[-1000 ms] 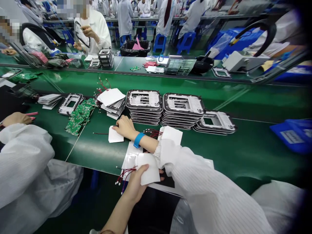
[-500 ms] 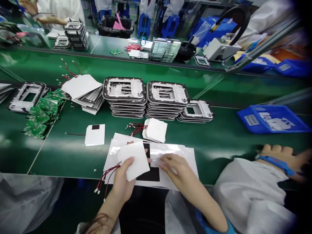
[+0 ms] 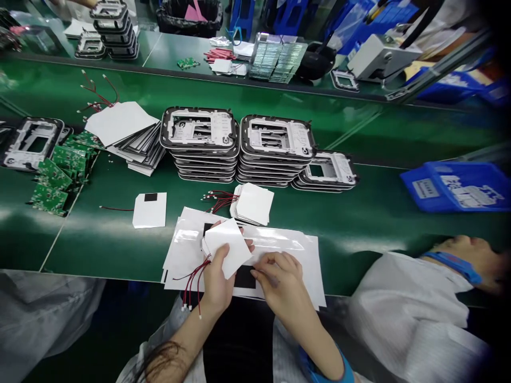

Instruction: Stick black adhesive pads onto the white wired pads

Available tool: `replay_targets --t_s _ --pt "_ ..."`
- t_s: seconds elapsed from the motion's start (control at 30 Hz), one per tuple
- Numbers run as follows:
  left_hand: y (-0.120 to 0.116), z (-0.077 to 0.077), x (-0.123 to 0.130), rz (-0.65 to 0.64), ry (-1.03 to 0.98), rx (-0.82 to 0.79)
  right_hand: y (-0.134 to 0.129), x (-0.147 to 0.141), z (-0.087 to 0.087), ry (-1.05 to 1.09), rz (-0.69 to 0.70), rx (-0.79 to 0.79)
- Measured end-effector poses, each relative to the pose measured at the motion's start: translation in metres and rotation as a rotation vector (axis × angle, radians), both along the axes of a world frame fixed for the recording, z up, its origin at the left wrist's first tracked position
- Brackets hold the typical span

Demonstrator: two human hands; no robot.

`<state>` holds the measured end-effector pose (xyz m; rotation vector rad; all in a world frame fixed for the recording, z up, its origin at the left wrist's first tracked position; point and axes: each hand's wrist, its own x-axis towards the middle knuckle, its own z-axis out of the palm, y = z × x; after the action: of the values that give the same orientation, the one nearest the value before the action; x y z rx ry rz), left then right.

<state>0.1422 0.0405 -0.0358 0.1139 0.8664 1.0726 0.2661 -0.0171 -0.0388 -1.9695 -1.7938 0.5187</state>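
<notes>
Head view: the left hand (image 3: 219,282) grips a small stack of white squares (image 3: 230,247), thumb on top, red and black wires (image 3: 195,282) dangling toward the wearer. The stack is above glossy white sheets (image 3: 295,244) on a green bench (image 3: 359,213). The right hand (image 3: 281,276), which a second ago was at a lone white square (image 3: 149,215) on the bench, is now at a black patch (image 3: 244,279) on the sheets, closer to the stack than half a second ago. Its thumb and forefinger nearly meet; whether they hold anything, I cannot tell. The lone square lies uncovered, showing its black mark (image 3: 150,197).
</notes>
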Motion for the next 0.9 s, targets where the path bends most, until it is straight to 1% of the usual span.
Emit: replay_targets --t_s 0.1,0.2,0.33,0.43,0.53,0.6,0.67,0.77,0.83,0.9 --pt "-0.002 -0.002 0.001 0.029 0.010 0.009 0.005 0.000 0.003 0.102 -0.037 -0.119" --pt "-0.002 -0.003 0.002 0.055 0.016 0.017 0.007 -0.001 0.006 0.144 -0.033 -0.163" --pt "-0.002 -0.002 0.001 0.059 0.014 0.036 0.004 -0.003 0.004 0.122 -0.021 -0.096" --pt "-0.001 -0.001 0.000 0.057 0.020 0.036 0.000 -0.003 0.000 0.137 0.020 -0.028" --pt "0.001 0.000 -0.001 0.052 0.012 0.031 -0.003 0.001 -0.001 0.214 0.082 -0.009" --pt "0.003 0.000 -0.001 0.049 0.009 0.033 -0.005 0.008 0.000 0.325 0.082 -0.022" --pt "0.004 0.000 -0.002 0.050 0.013 0.041 -0.005 0.018 0.003 0.495 0.015 -0.029" --pt "0.005 0.001 -0.003 0.018 0.016 0.050 -0.005 0.036 0.009 0.747 -0.199 -0.004" --pt "0.003 0.005 -0.007 -0.070 0.005 0.044 -0.006 0.047 0.019 0.835 -0.333 0.013" --pt "-0.001 0.011 -0.012 -0.195 -0.009 0.036 -0.006 0.051 0.033 0.873 -0.389 0.015"
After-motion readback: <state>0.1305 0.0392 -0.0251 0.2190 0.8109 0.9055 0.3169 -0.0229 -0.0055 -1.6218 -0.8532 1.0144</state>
